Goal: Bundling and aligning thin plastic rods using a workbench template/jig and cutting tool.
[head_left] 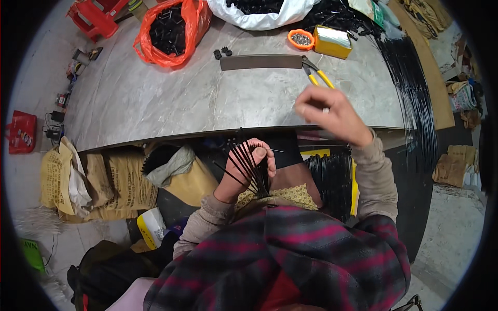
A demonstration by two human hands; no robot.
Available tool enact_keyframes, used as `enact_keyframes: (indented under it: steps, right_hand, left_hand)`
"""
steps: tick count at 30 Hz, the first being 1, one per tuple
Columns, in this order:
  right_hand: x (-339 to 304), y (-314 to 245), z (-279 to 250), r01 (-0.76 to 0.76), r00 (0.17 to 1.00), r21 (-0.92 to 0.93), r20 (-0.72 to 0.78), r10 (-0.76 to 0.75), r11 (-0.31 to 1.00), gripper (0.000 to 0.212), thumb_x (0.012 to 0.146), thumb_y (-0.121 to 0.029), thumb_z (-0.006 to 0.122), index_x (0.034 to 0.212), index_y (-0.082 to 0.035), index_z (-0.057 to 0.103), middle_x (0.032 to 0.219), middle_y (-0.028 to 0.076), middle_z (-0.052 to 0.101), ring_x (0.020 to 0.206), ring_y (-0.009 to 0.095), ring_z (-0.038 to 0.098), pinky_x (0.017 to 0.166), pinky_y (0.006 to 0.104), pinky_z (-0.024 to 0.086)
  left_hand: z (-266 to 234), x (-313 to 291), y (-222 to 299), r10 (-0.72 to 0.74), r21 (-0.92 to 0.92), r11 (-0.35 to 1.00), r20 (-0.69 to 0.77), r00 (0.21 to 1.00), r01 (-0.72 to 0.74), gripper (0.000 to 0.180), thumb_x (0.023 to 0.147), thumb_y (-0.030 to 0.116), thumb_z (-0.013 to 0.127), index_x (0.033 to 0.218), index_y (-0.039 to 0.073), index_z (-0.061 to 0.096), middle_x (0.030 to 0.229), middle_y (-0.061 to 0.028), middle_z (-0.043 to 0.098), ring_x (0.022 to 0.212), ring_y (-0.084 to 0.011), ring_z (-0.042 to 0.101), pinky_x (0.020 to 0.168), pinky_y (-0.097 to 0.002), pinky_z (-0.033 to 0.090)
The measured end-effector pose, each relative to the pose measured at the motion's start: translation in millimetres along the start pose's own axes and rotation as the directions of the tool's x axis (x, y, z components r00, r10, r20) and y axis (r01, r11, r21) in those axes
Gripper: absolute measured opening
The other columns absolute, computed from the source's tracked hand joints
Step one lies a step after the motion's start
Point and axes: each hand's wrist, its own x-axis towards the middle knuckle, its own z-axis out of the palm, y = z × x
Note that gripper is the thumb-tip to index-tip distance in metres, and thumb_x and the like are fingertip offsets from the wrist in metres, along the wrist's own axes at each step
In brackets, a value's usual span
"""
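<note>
In front of my lap, my left hand (252, 161) is closed around a loose bundle of thin black rods (239, 158) that fan out up and to the left. A thin pale wire-like tip (276, 150) sticks out to the right beside its thumb. My right hand (334, 111) is raised over the table's near edge, its thumb and forefinger curled toward each other and slightly blurred. Whatever lies between those fingertips, if anything, cannot be made out. A small white spot (326, 110) shows at its curled fingers. Yellow-handled pliers (317, 72) lie just beyond that hand.
The grey table (155, 93) carries a dark flat bar (262, 62), a red bag of black tubes (168, 33), a white bag (254, 19), an orange dish of small metal parts (301, 39) and a yellow box (332, 42). Long black strands (415, 83) hang off its right side.
</note>
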Motion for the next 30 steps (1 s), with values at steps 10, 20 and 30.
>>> enact_keyframes:
  steps: [10,20,30]
  right_hand:
    - [-34.4,-5.9,41.9,0.069,0.983,0.026,0.168,-0.072,0.997,0.006,0.091,-0.007,0.069,0.093,-0.001,0.069,0.08,-0.001,0.059,0.065,0.007,0.047,0.057,0.0247,0.037]
    - [-35.5,-13.4,41.1,0.009,0.978,0.027,0.207,-0.015,1.0,0.007,0.091,-0.008,0.07,0.093,-0.001,0.069,0.079,-0.001,0.059,0.066,0.005,0.046,0.057,0.0238,0.037]
    - [-35.1,-11.6,38.4,0.01,0.971,0.063,0.237,-0.024,0.998,0.009,0.092,-0.01,0.07,0.094,0.0,0.07,0.079,-0.001,0.06,0.068,0.005,0.047,0.058,0.0238,0.037]
  left_hand:
    - [0.6,-8.8,2.5,0.008,0.041,0.999,0.038,0.999,-0.01,0.024,0.104,0.022,0.06,0.1,-0.002,0.06,0.078,-0.0105,0.065,0.068,-0.018,0.066,0.063,-0.0301,0.055]
    - [5.1,-14.0,6.1,0.038,0.115,0.992,0.032,0.999,-0.041,0.026,0.104,0.023,0.06,0.098,-0.002,0.061,0.075,-0.0092,0.065,0.067,-0.0167,0.065,0.062,-0.029,0.055]
    - [9.3,-18.0,9.9,-0.009,0.113,0.994,0.014,1.0,0.007,0.028,0.104,0.027,0.061,0.099,0.0,0.059,0.078,-0.0091,0.064,0.068,-0.0172,0.064,0.064,-0.0301,0.055]
